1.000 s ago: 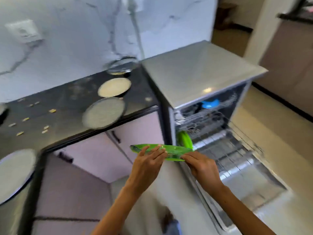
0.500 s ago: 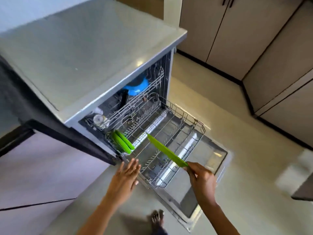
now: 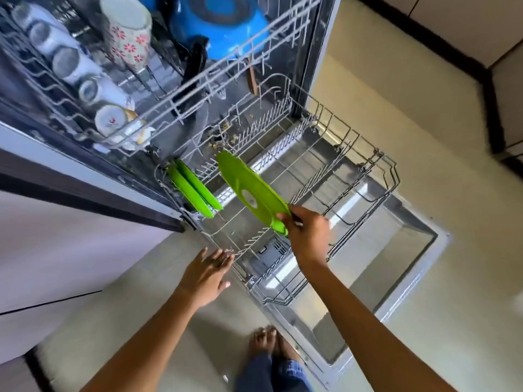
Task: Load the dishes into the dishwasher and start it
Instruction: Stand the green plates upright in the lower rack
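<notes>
My right hand [image 3: 307, 230] pinches one flat green plate [image 3: 250, 193] over the wire lower rack [image 3: 365, 176]; two more [image 3: 195, 188] stand inside; left hand [image 3: 208, 274] spread.

2 bare forearms in shot, no sleeves showing, no watch or rings that can be made out on the left hand [image 3: 208, 274] or the right hand [image 3: 307, 232]. Down below, a bare foot [image 3: 264, 339] with toes showing, and blue trousers [image 3: 271, 373], the right leg with a faint checked pattern.
</notes>
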Demonstrator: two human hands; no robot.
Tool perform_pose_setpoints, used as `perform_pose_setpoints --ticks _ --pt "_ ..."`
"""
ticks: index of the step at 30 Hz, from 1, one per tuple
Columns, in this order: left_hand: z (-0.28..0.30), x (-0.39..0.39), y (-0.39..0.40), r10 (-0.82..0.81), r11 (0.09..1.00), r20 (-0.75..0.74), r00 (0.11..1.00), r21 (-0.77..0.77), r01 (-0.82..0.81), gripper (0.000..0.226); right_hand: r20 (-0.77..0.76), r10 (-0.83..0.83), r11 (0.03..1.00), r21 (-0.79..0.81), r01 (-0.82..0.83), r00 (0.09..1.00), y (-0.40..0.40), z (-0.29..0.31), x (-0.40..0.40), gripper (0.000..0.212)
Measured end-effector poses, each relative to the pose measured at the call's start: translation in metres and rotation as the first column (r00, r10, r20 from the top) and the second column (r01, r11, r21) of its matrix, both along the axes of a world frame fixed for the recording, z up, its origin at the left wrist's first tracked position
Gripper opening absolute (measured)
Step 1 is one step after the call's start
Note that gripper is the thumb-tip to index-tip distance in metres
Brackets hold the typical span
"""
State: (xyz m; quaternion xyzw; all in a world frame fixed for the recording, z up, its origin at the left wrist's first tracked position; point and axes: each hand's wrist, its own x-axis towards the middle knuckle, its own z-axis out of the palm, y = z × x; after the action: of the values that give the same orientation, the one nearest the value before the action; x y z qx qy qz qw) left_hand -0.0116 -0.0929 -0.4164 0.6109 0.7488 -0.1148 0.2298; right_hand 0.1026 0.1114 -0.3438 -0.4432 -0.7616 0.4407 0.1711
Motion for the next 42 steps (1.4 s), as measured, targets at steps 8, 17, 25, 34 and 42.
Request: perform_pose_setpoints --ticks 8,17,25,34,42 --pt "-0.008 -0.005 -0.001 -0.03 0.998 -0.025 0.999 -0.057 0.029 0.074 0.052 0.072 0.992 -0.103 -0.066 0.996 0.001 -0.034 -0.064 0.01" --pt "-0.004 -0.007 0.014 0.008 0.978 -0.037 0.999 -0.206 -0.015 0.063 0.145 0.1 0.99 -0.11 -0.084 0.984 0.003 -0.053 -0.106 0.015" --pt "-0.004 -0.007 0.014 0.045 0.972 -0.002 0.999 -0.232 -0.044 0.063 0.066 0.047 0.985 -0.168 -0.036 0.997 -0.009 -0.06 -0.122 0.031" --pt "-0.006 -0.007 0.011 0.048 0.966 0.017 0.999 -0.257 -0.042 0.063 0.189 0.071 0.984 -0.171 -0.039 0.979 -0.015 -0.073 -0.135 0.014" --pt "-0.005 -0.008 0.007 0.064 0.97 0.033 0.997 -0.235 -0.054 0.063 0.173 0.083 0.99 -0.128 -0.061 0.981 -0.017 -0.086 -0.129 0.026"
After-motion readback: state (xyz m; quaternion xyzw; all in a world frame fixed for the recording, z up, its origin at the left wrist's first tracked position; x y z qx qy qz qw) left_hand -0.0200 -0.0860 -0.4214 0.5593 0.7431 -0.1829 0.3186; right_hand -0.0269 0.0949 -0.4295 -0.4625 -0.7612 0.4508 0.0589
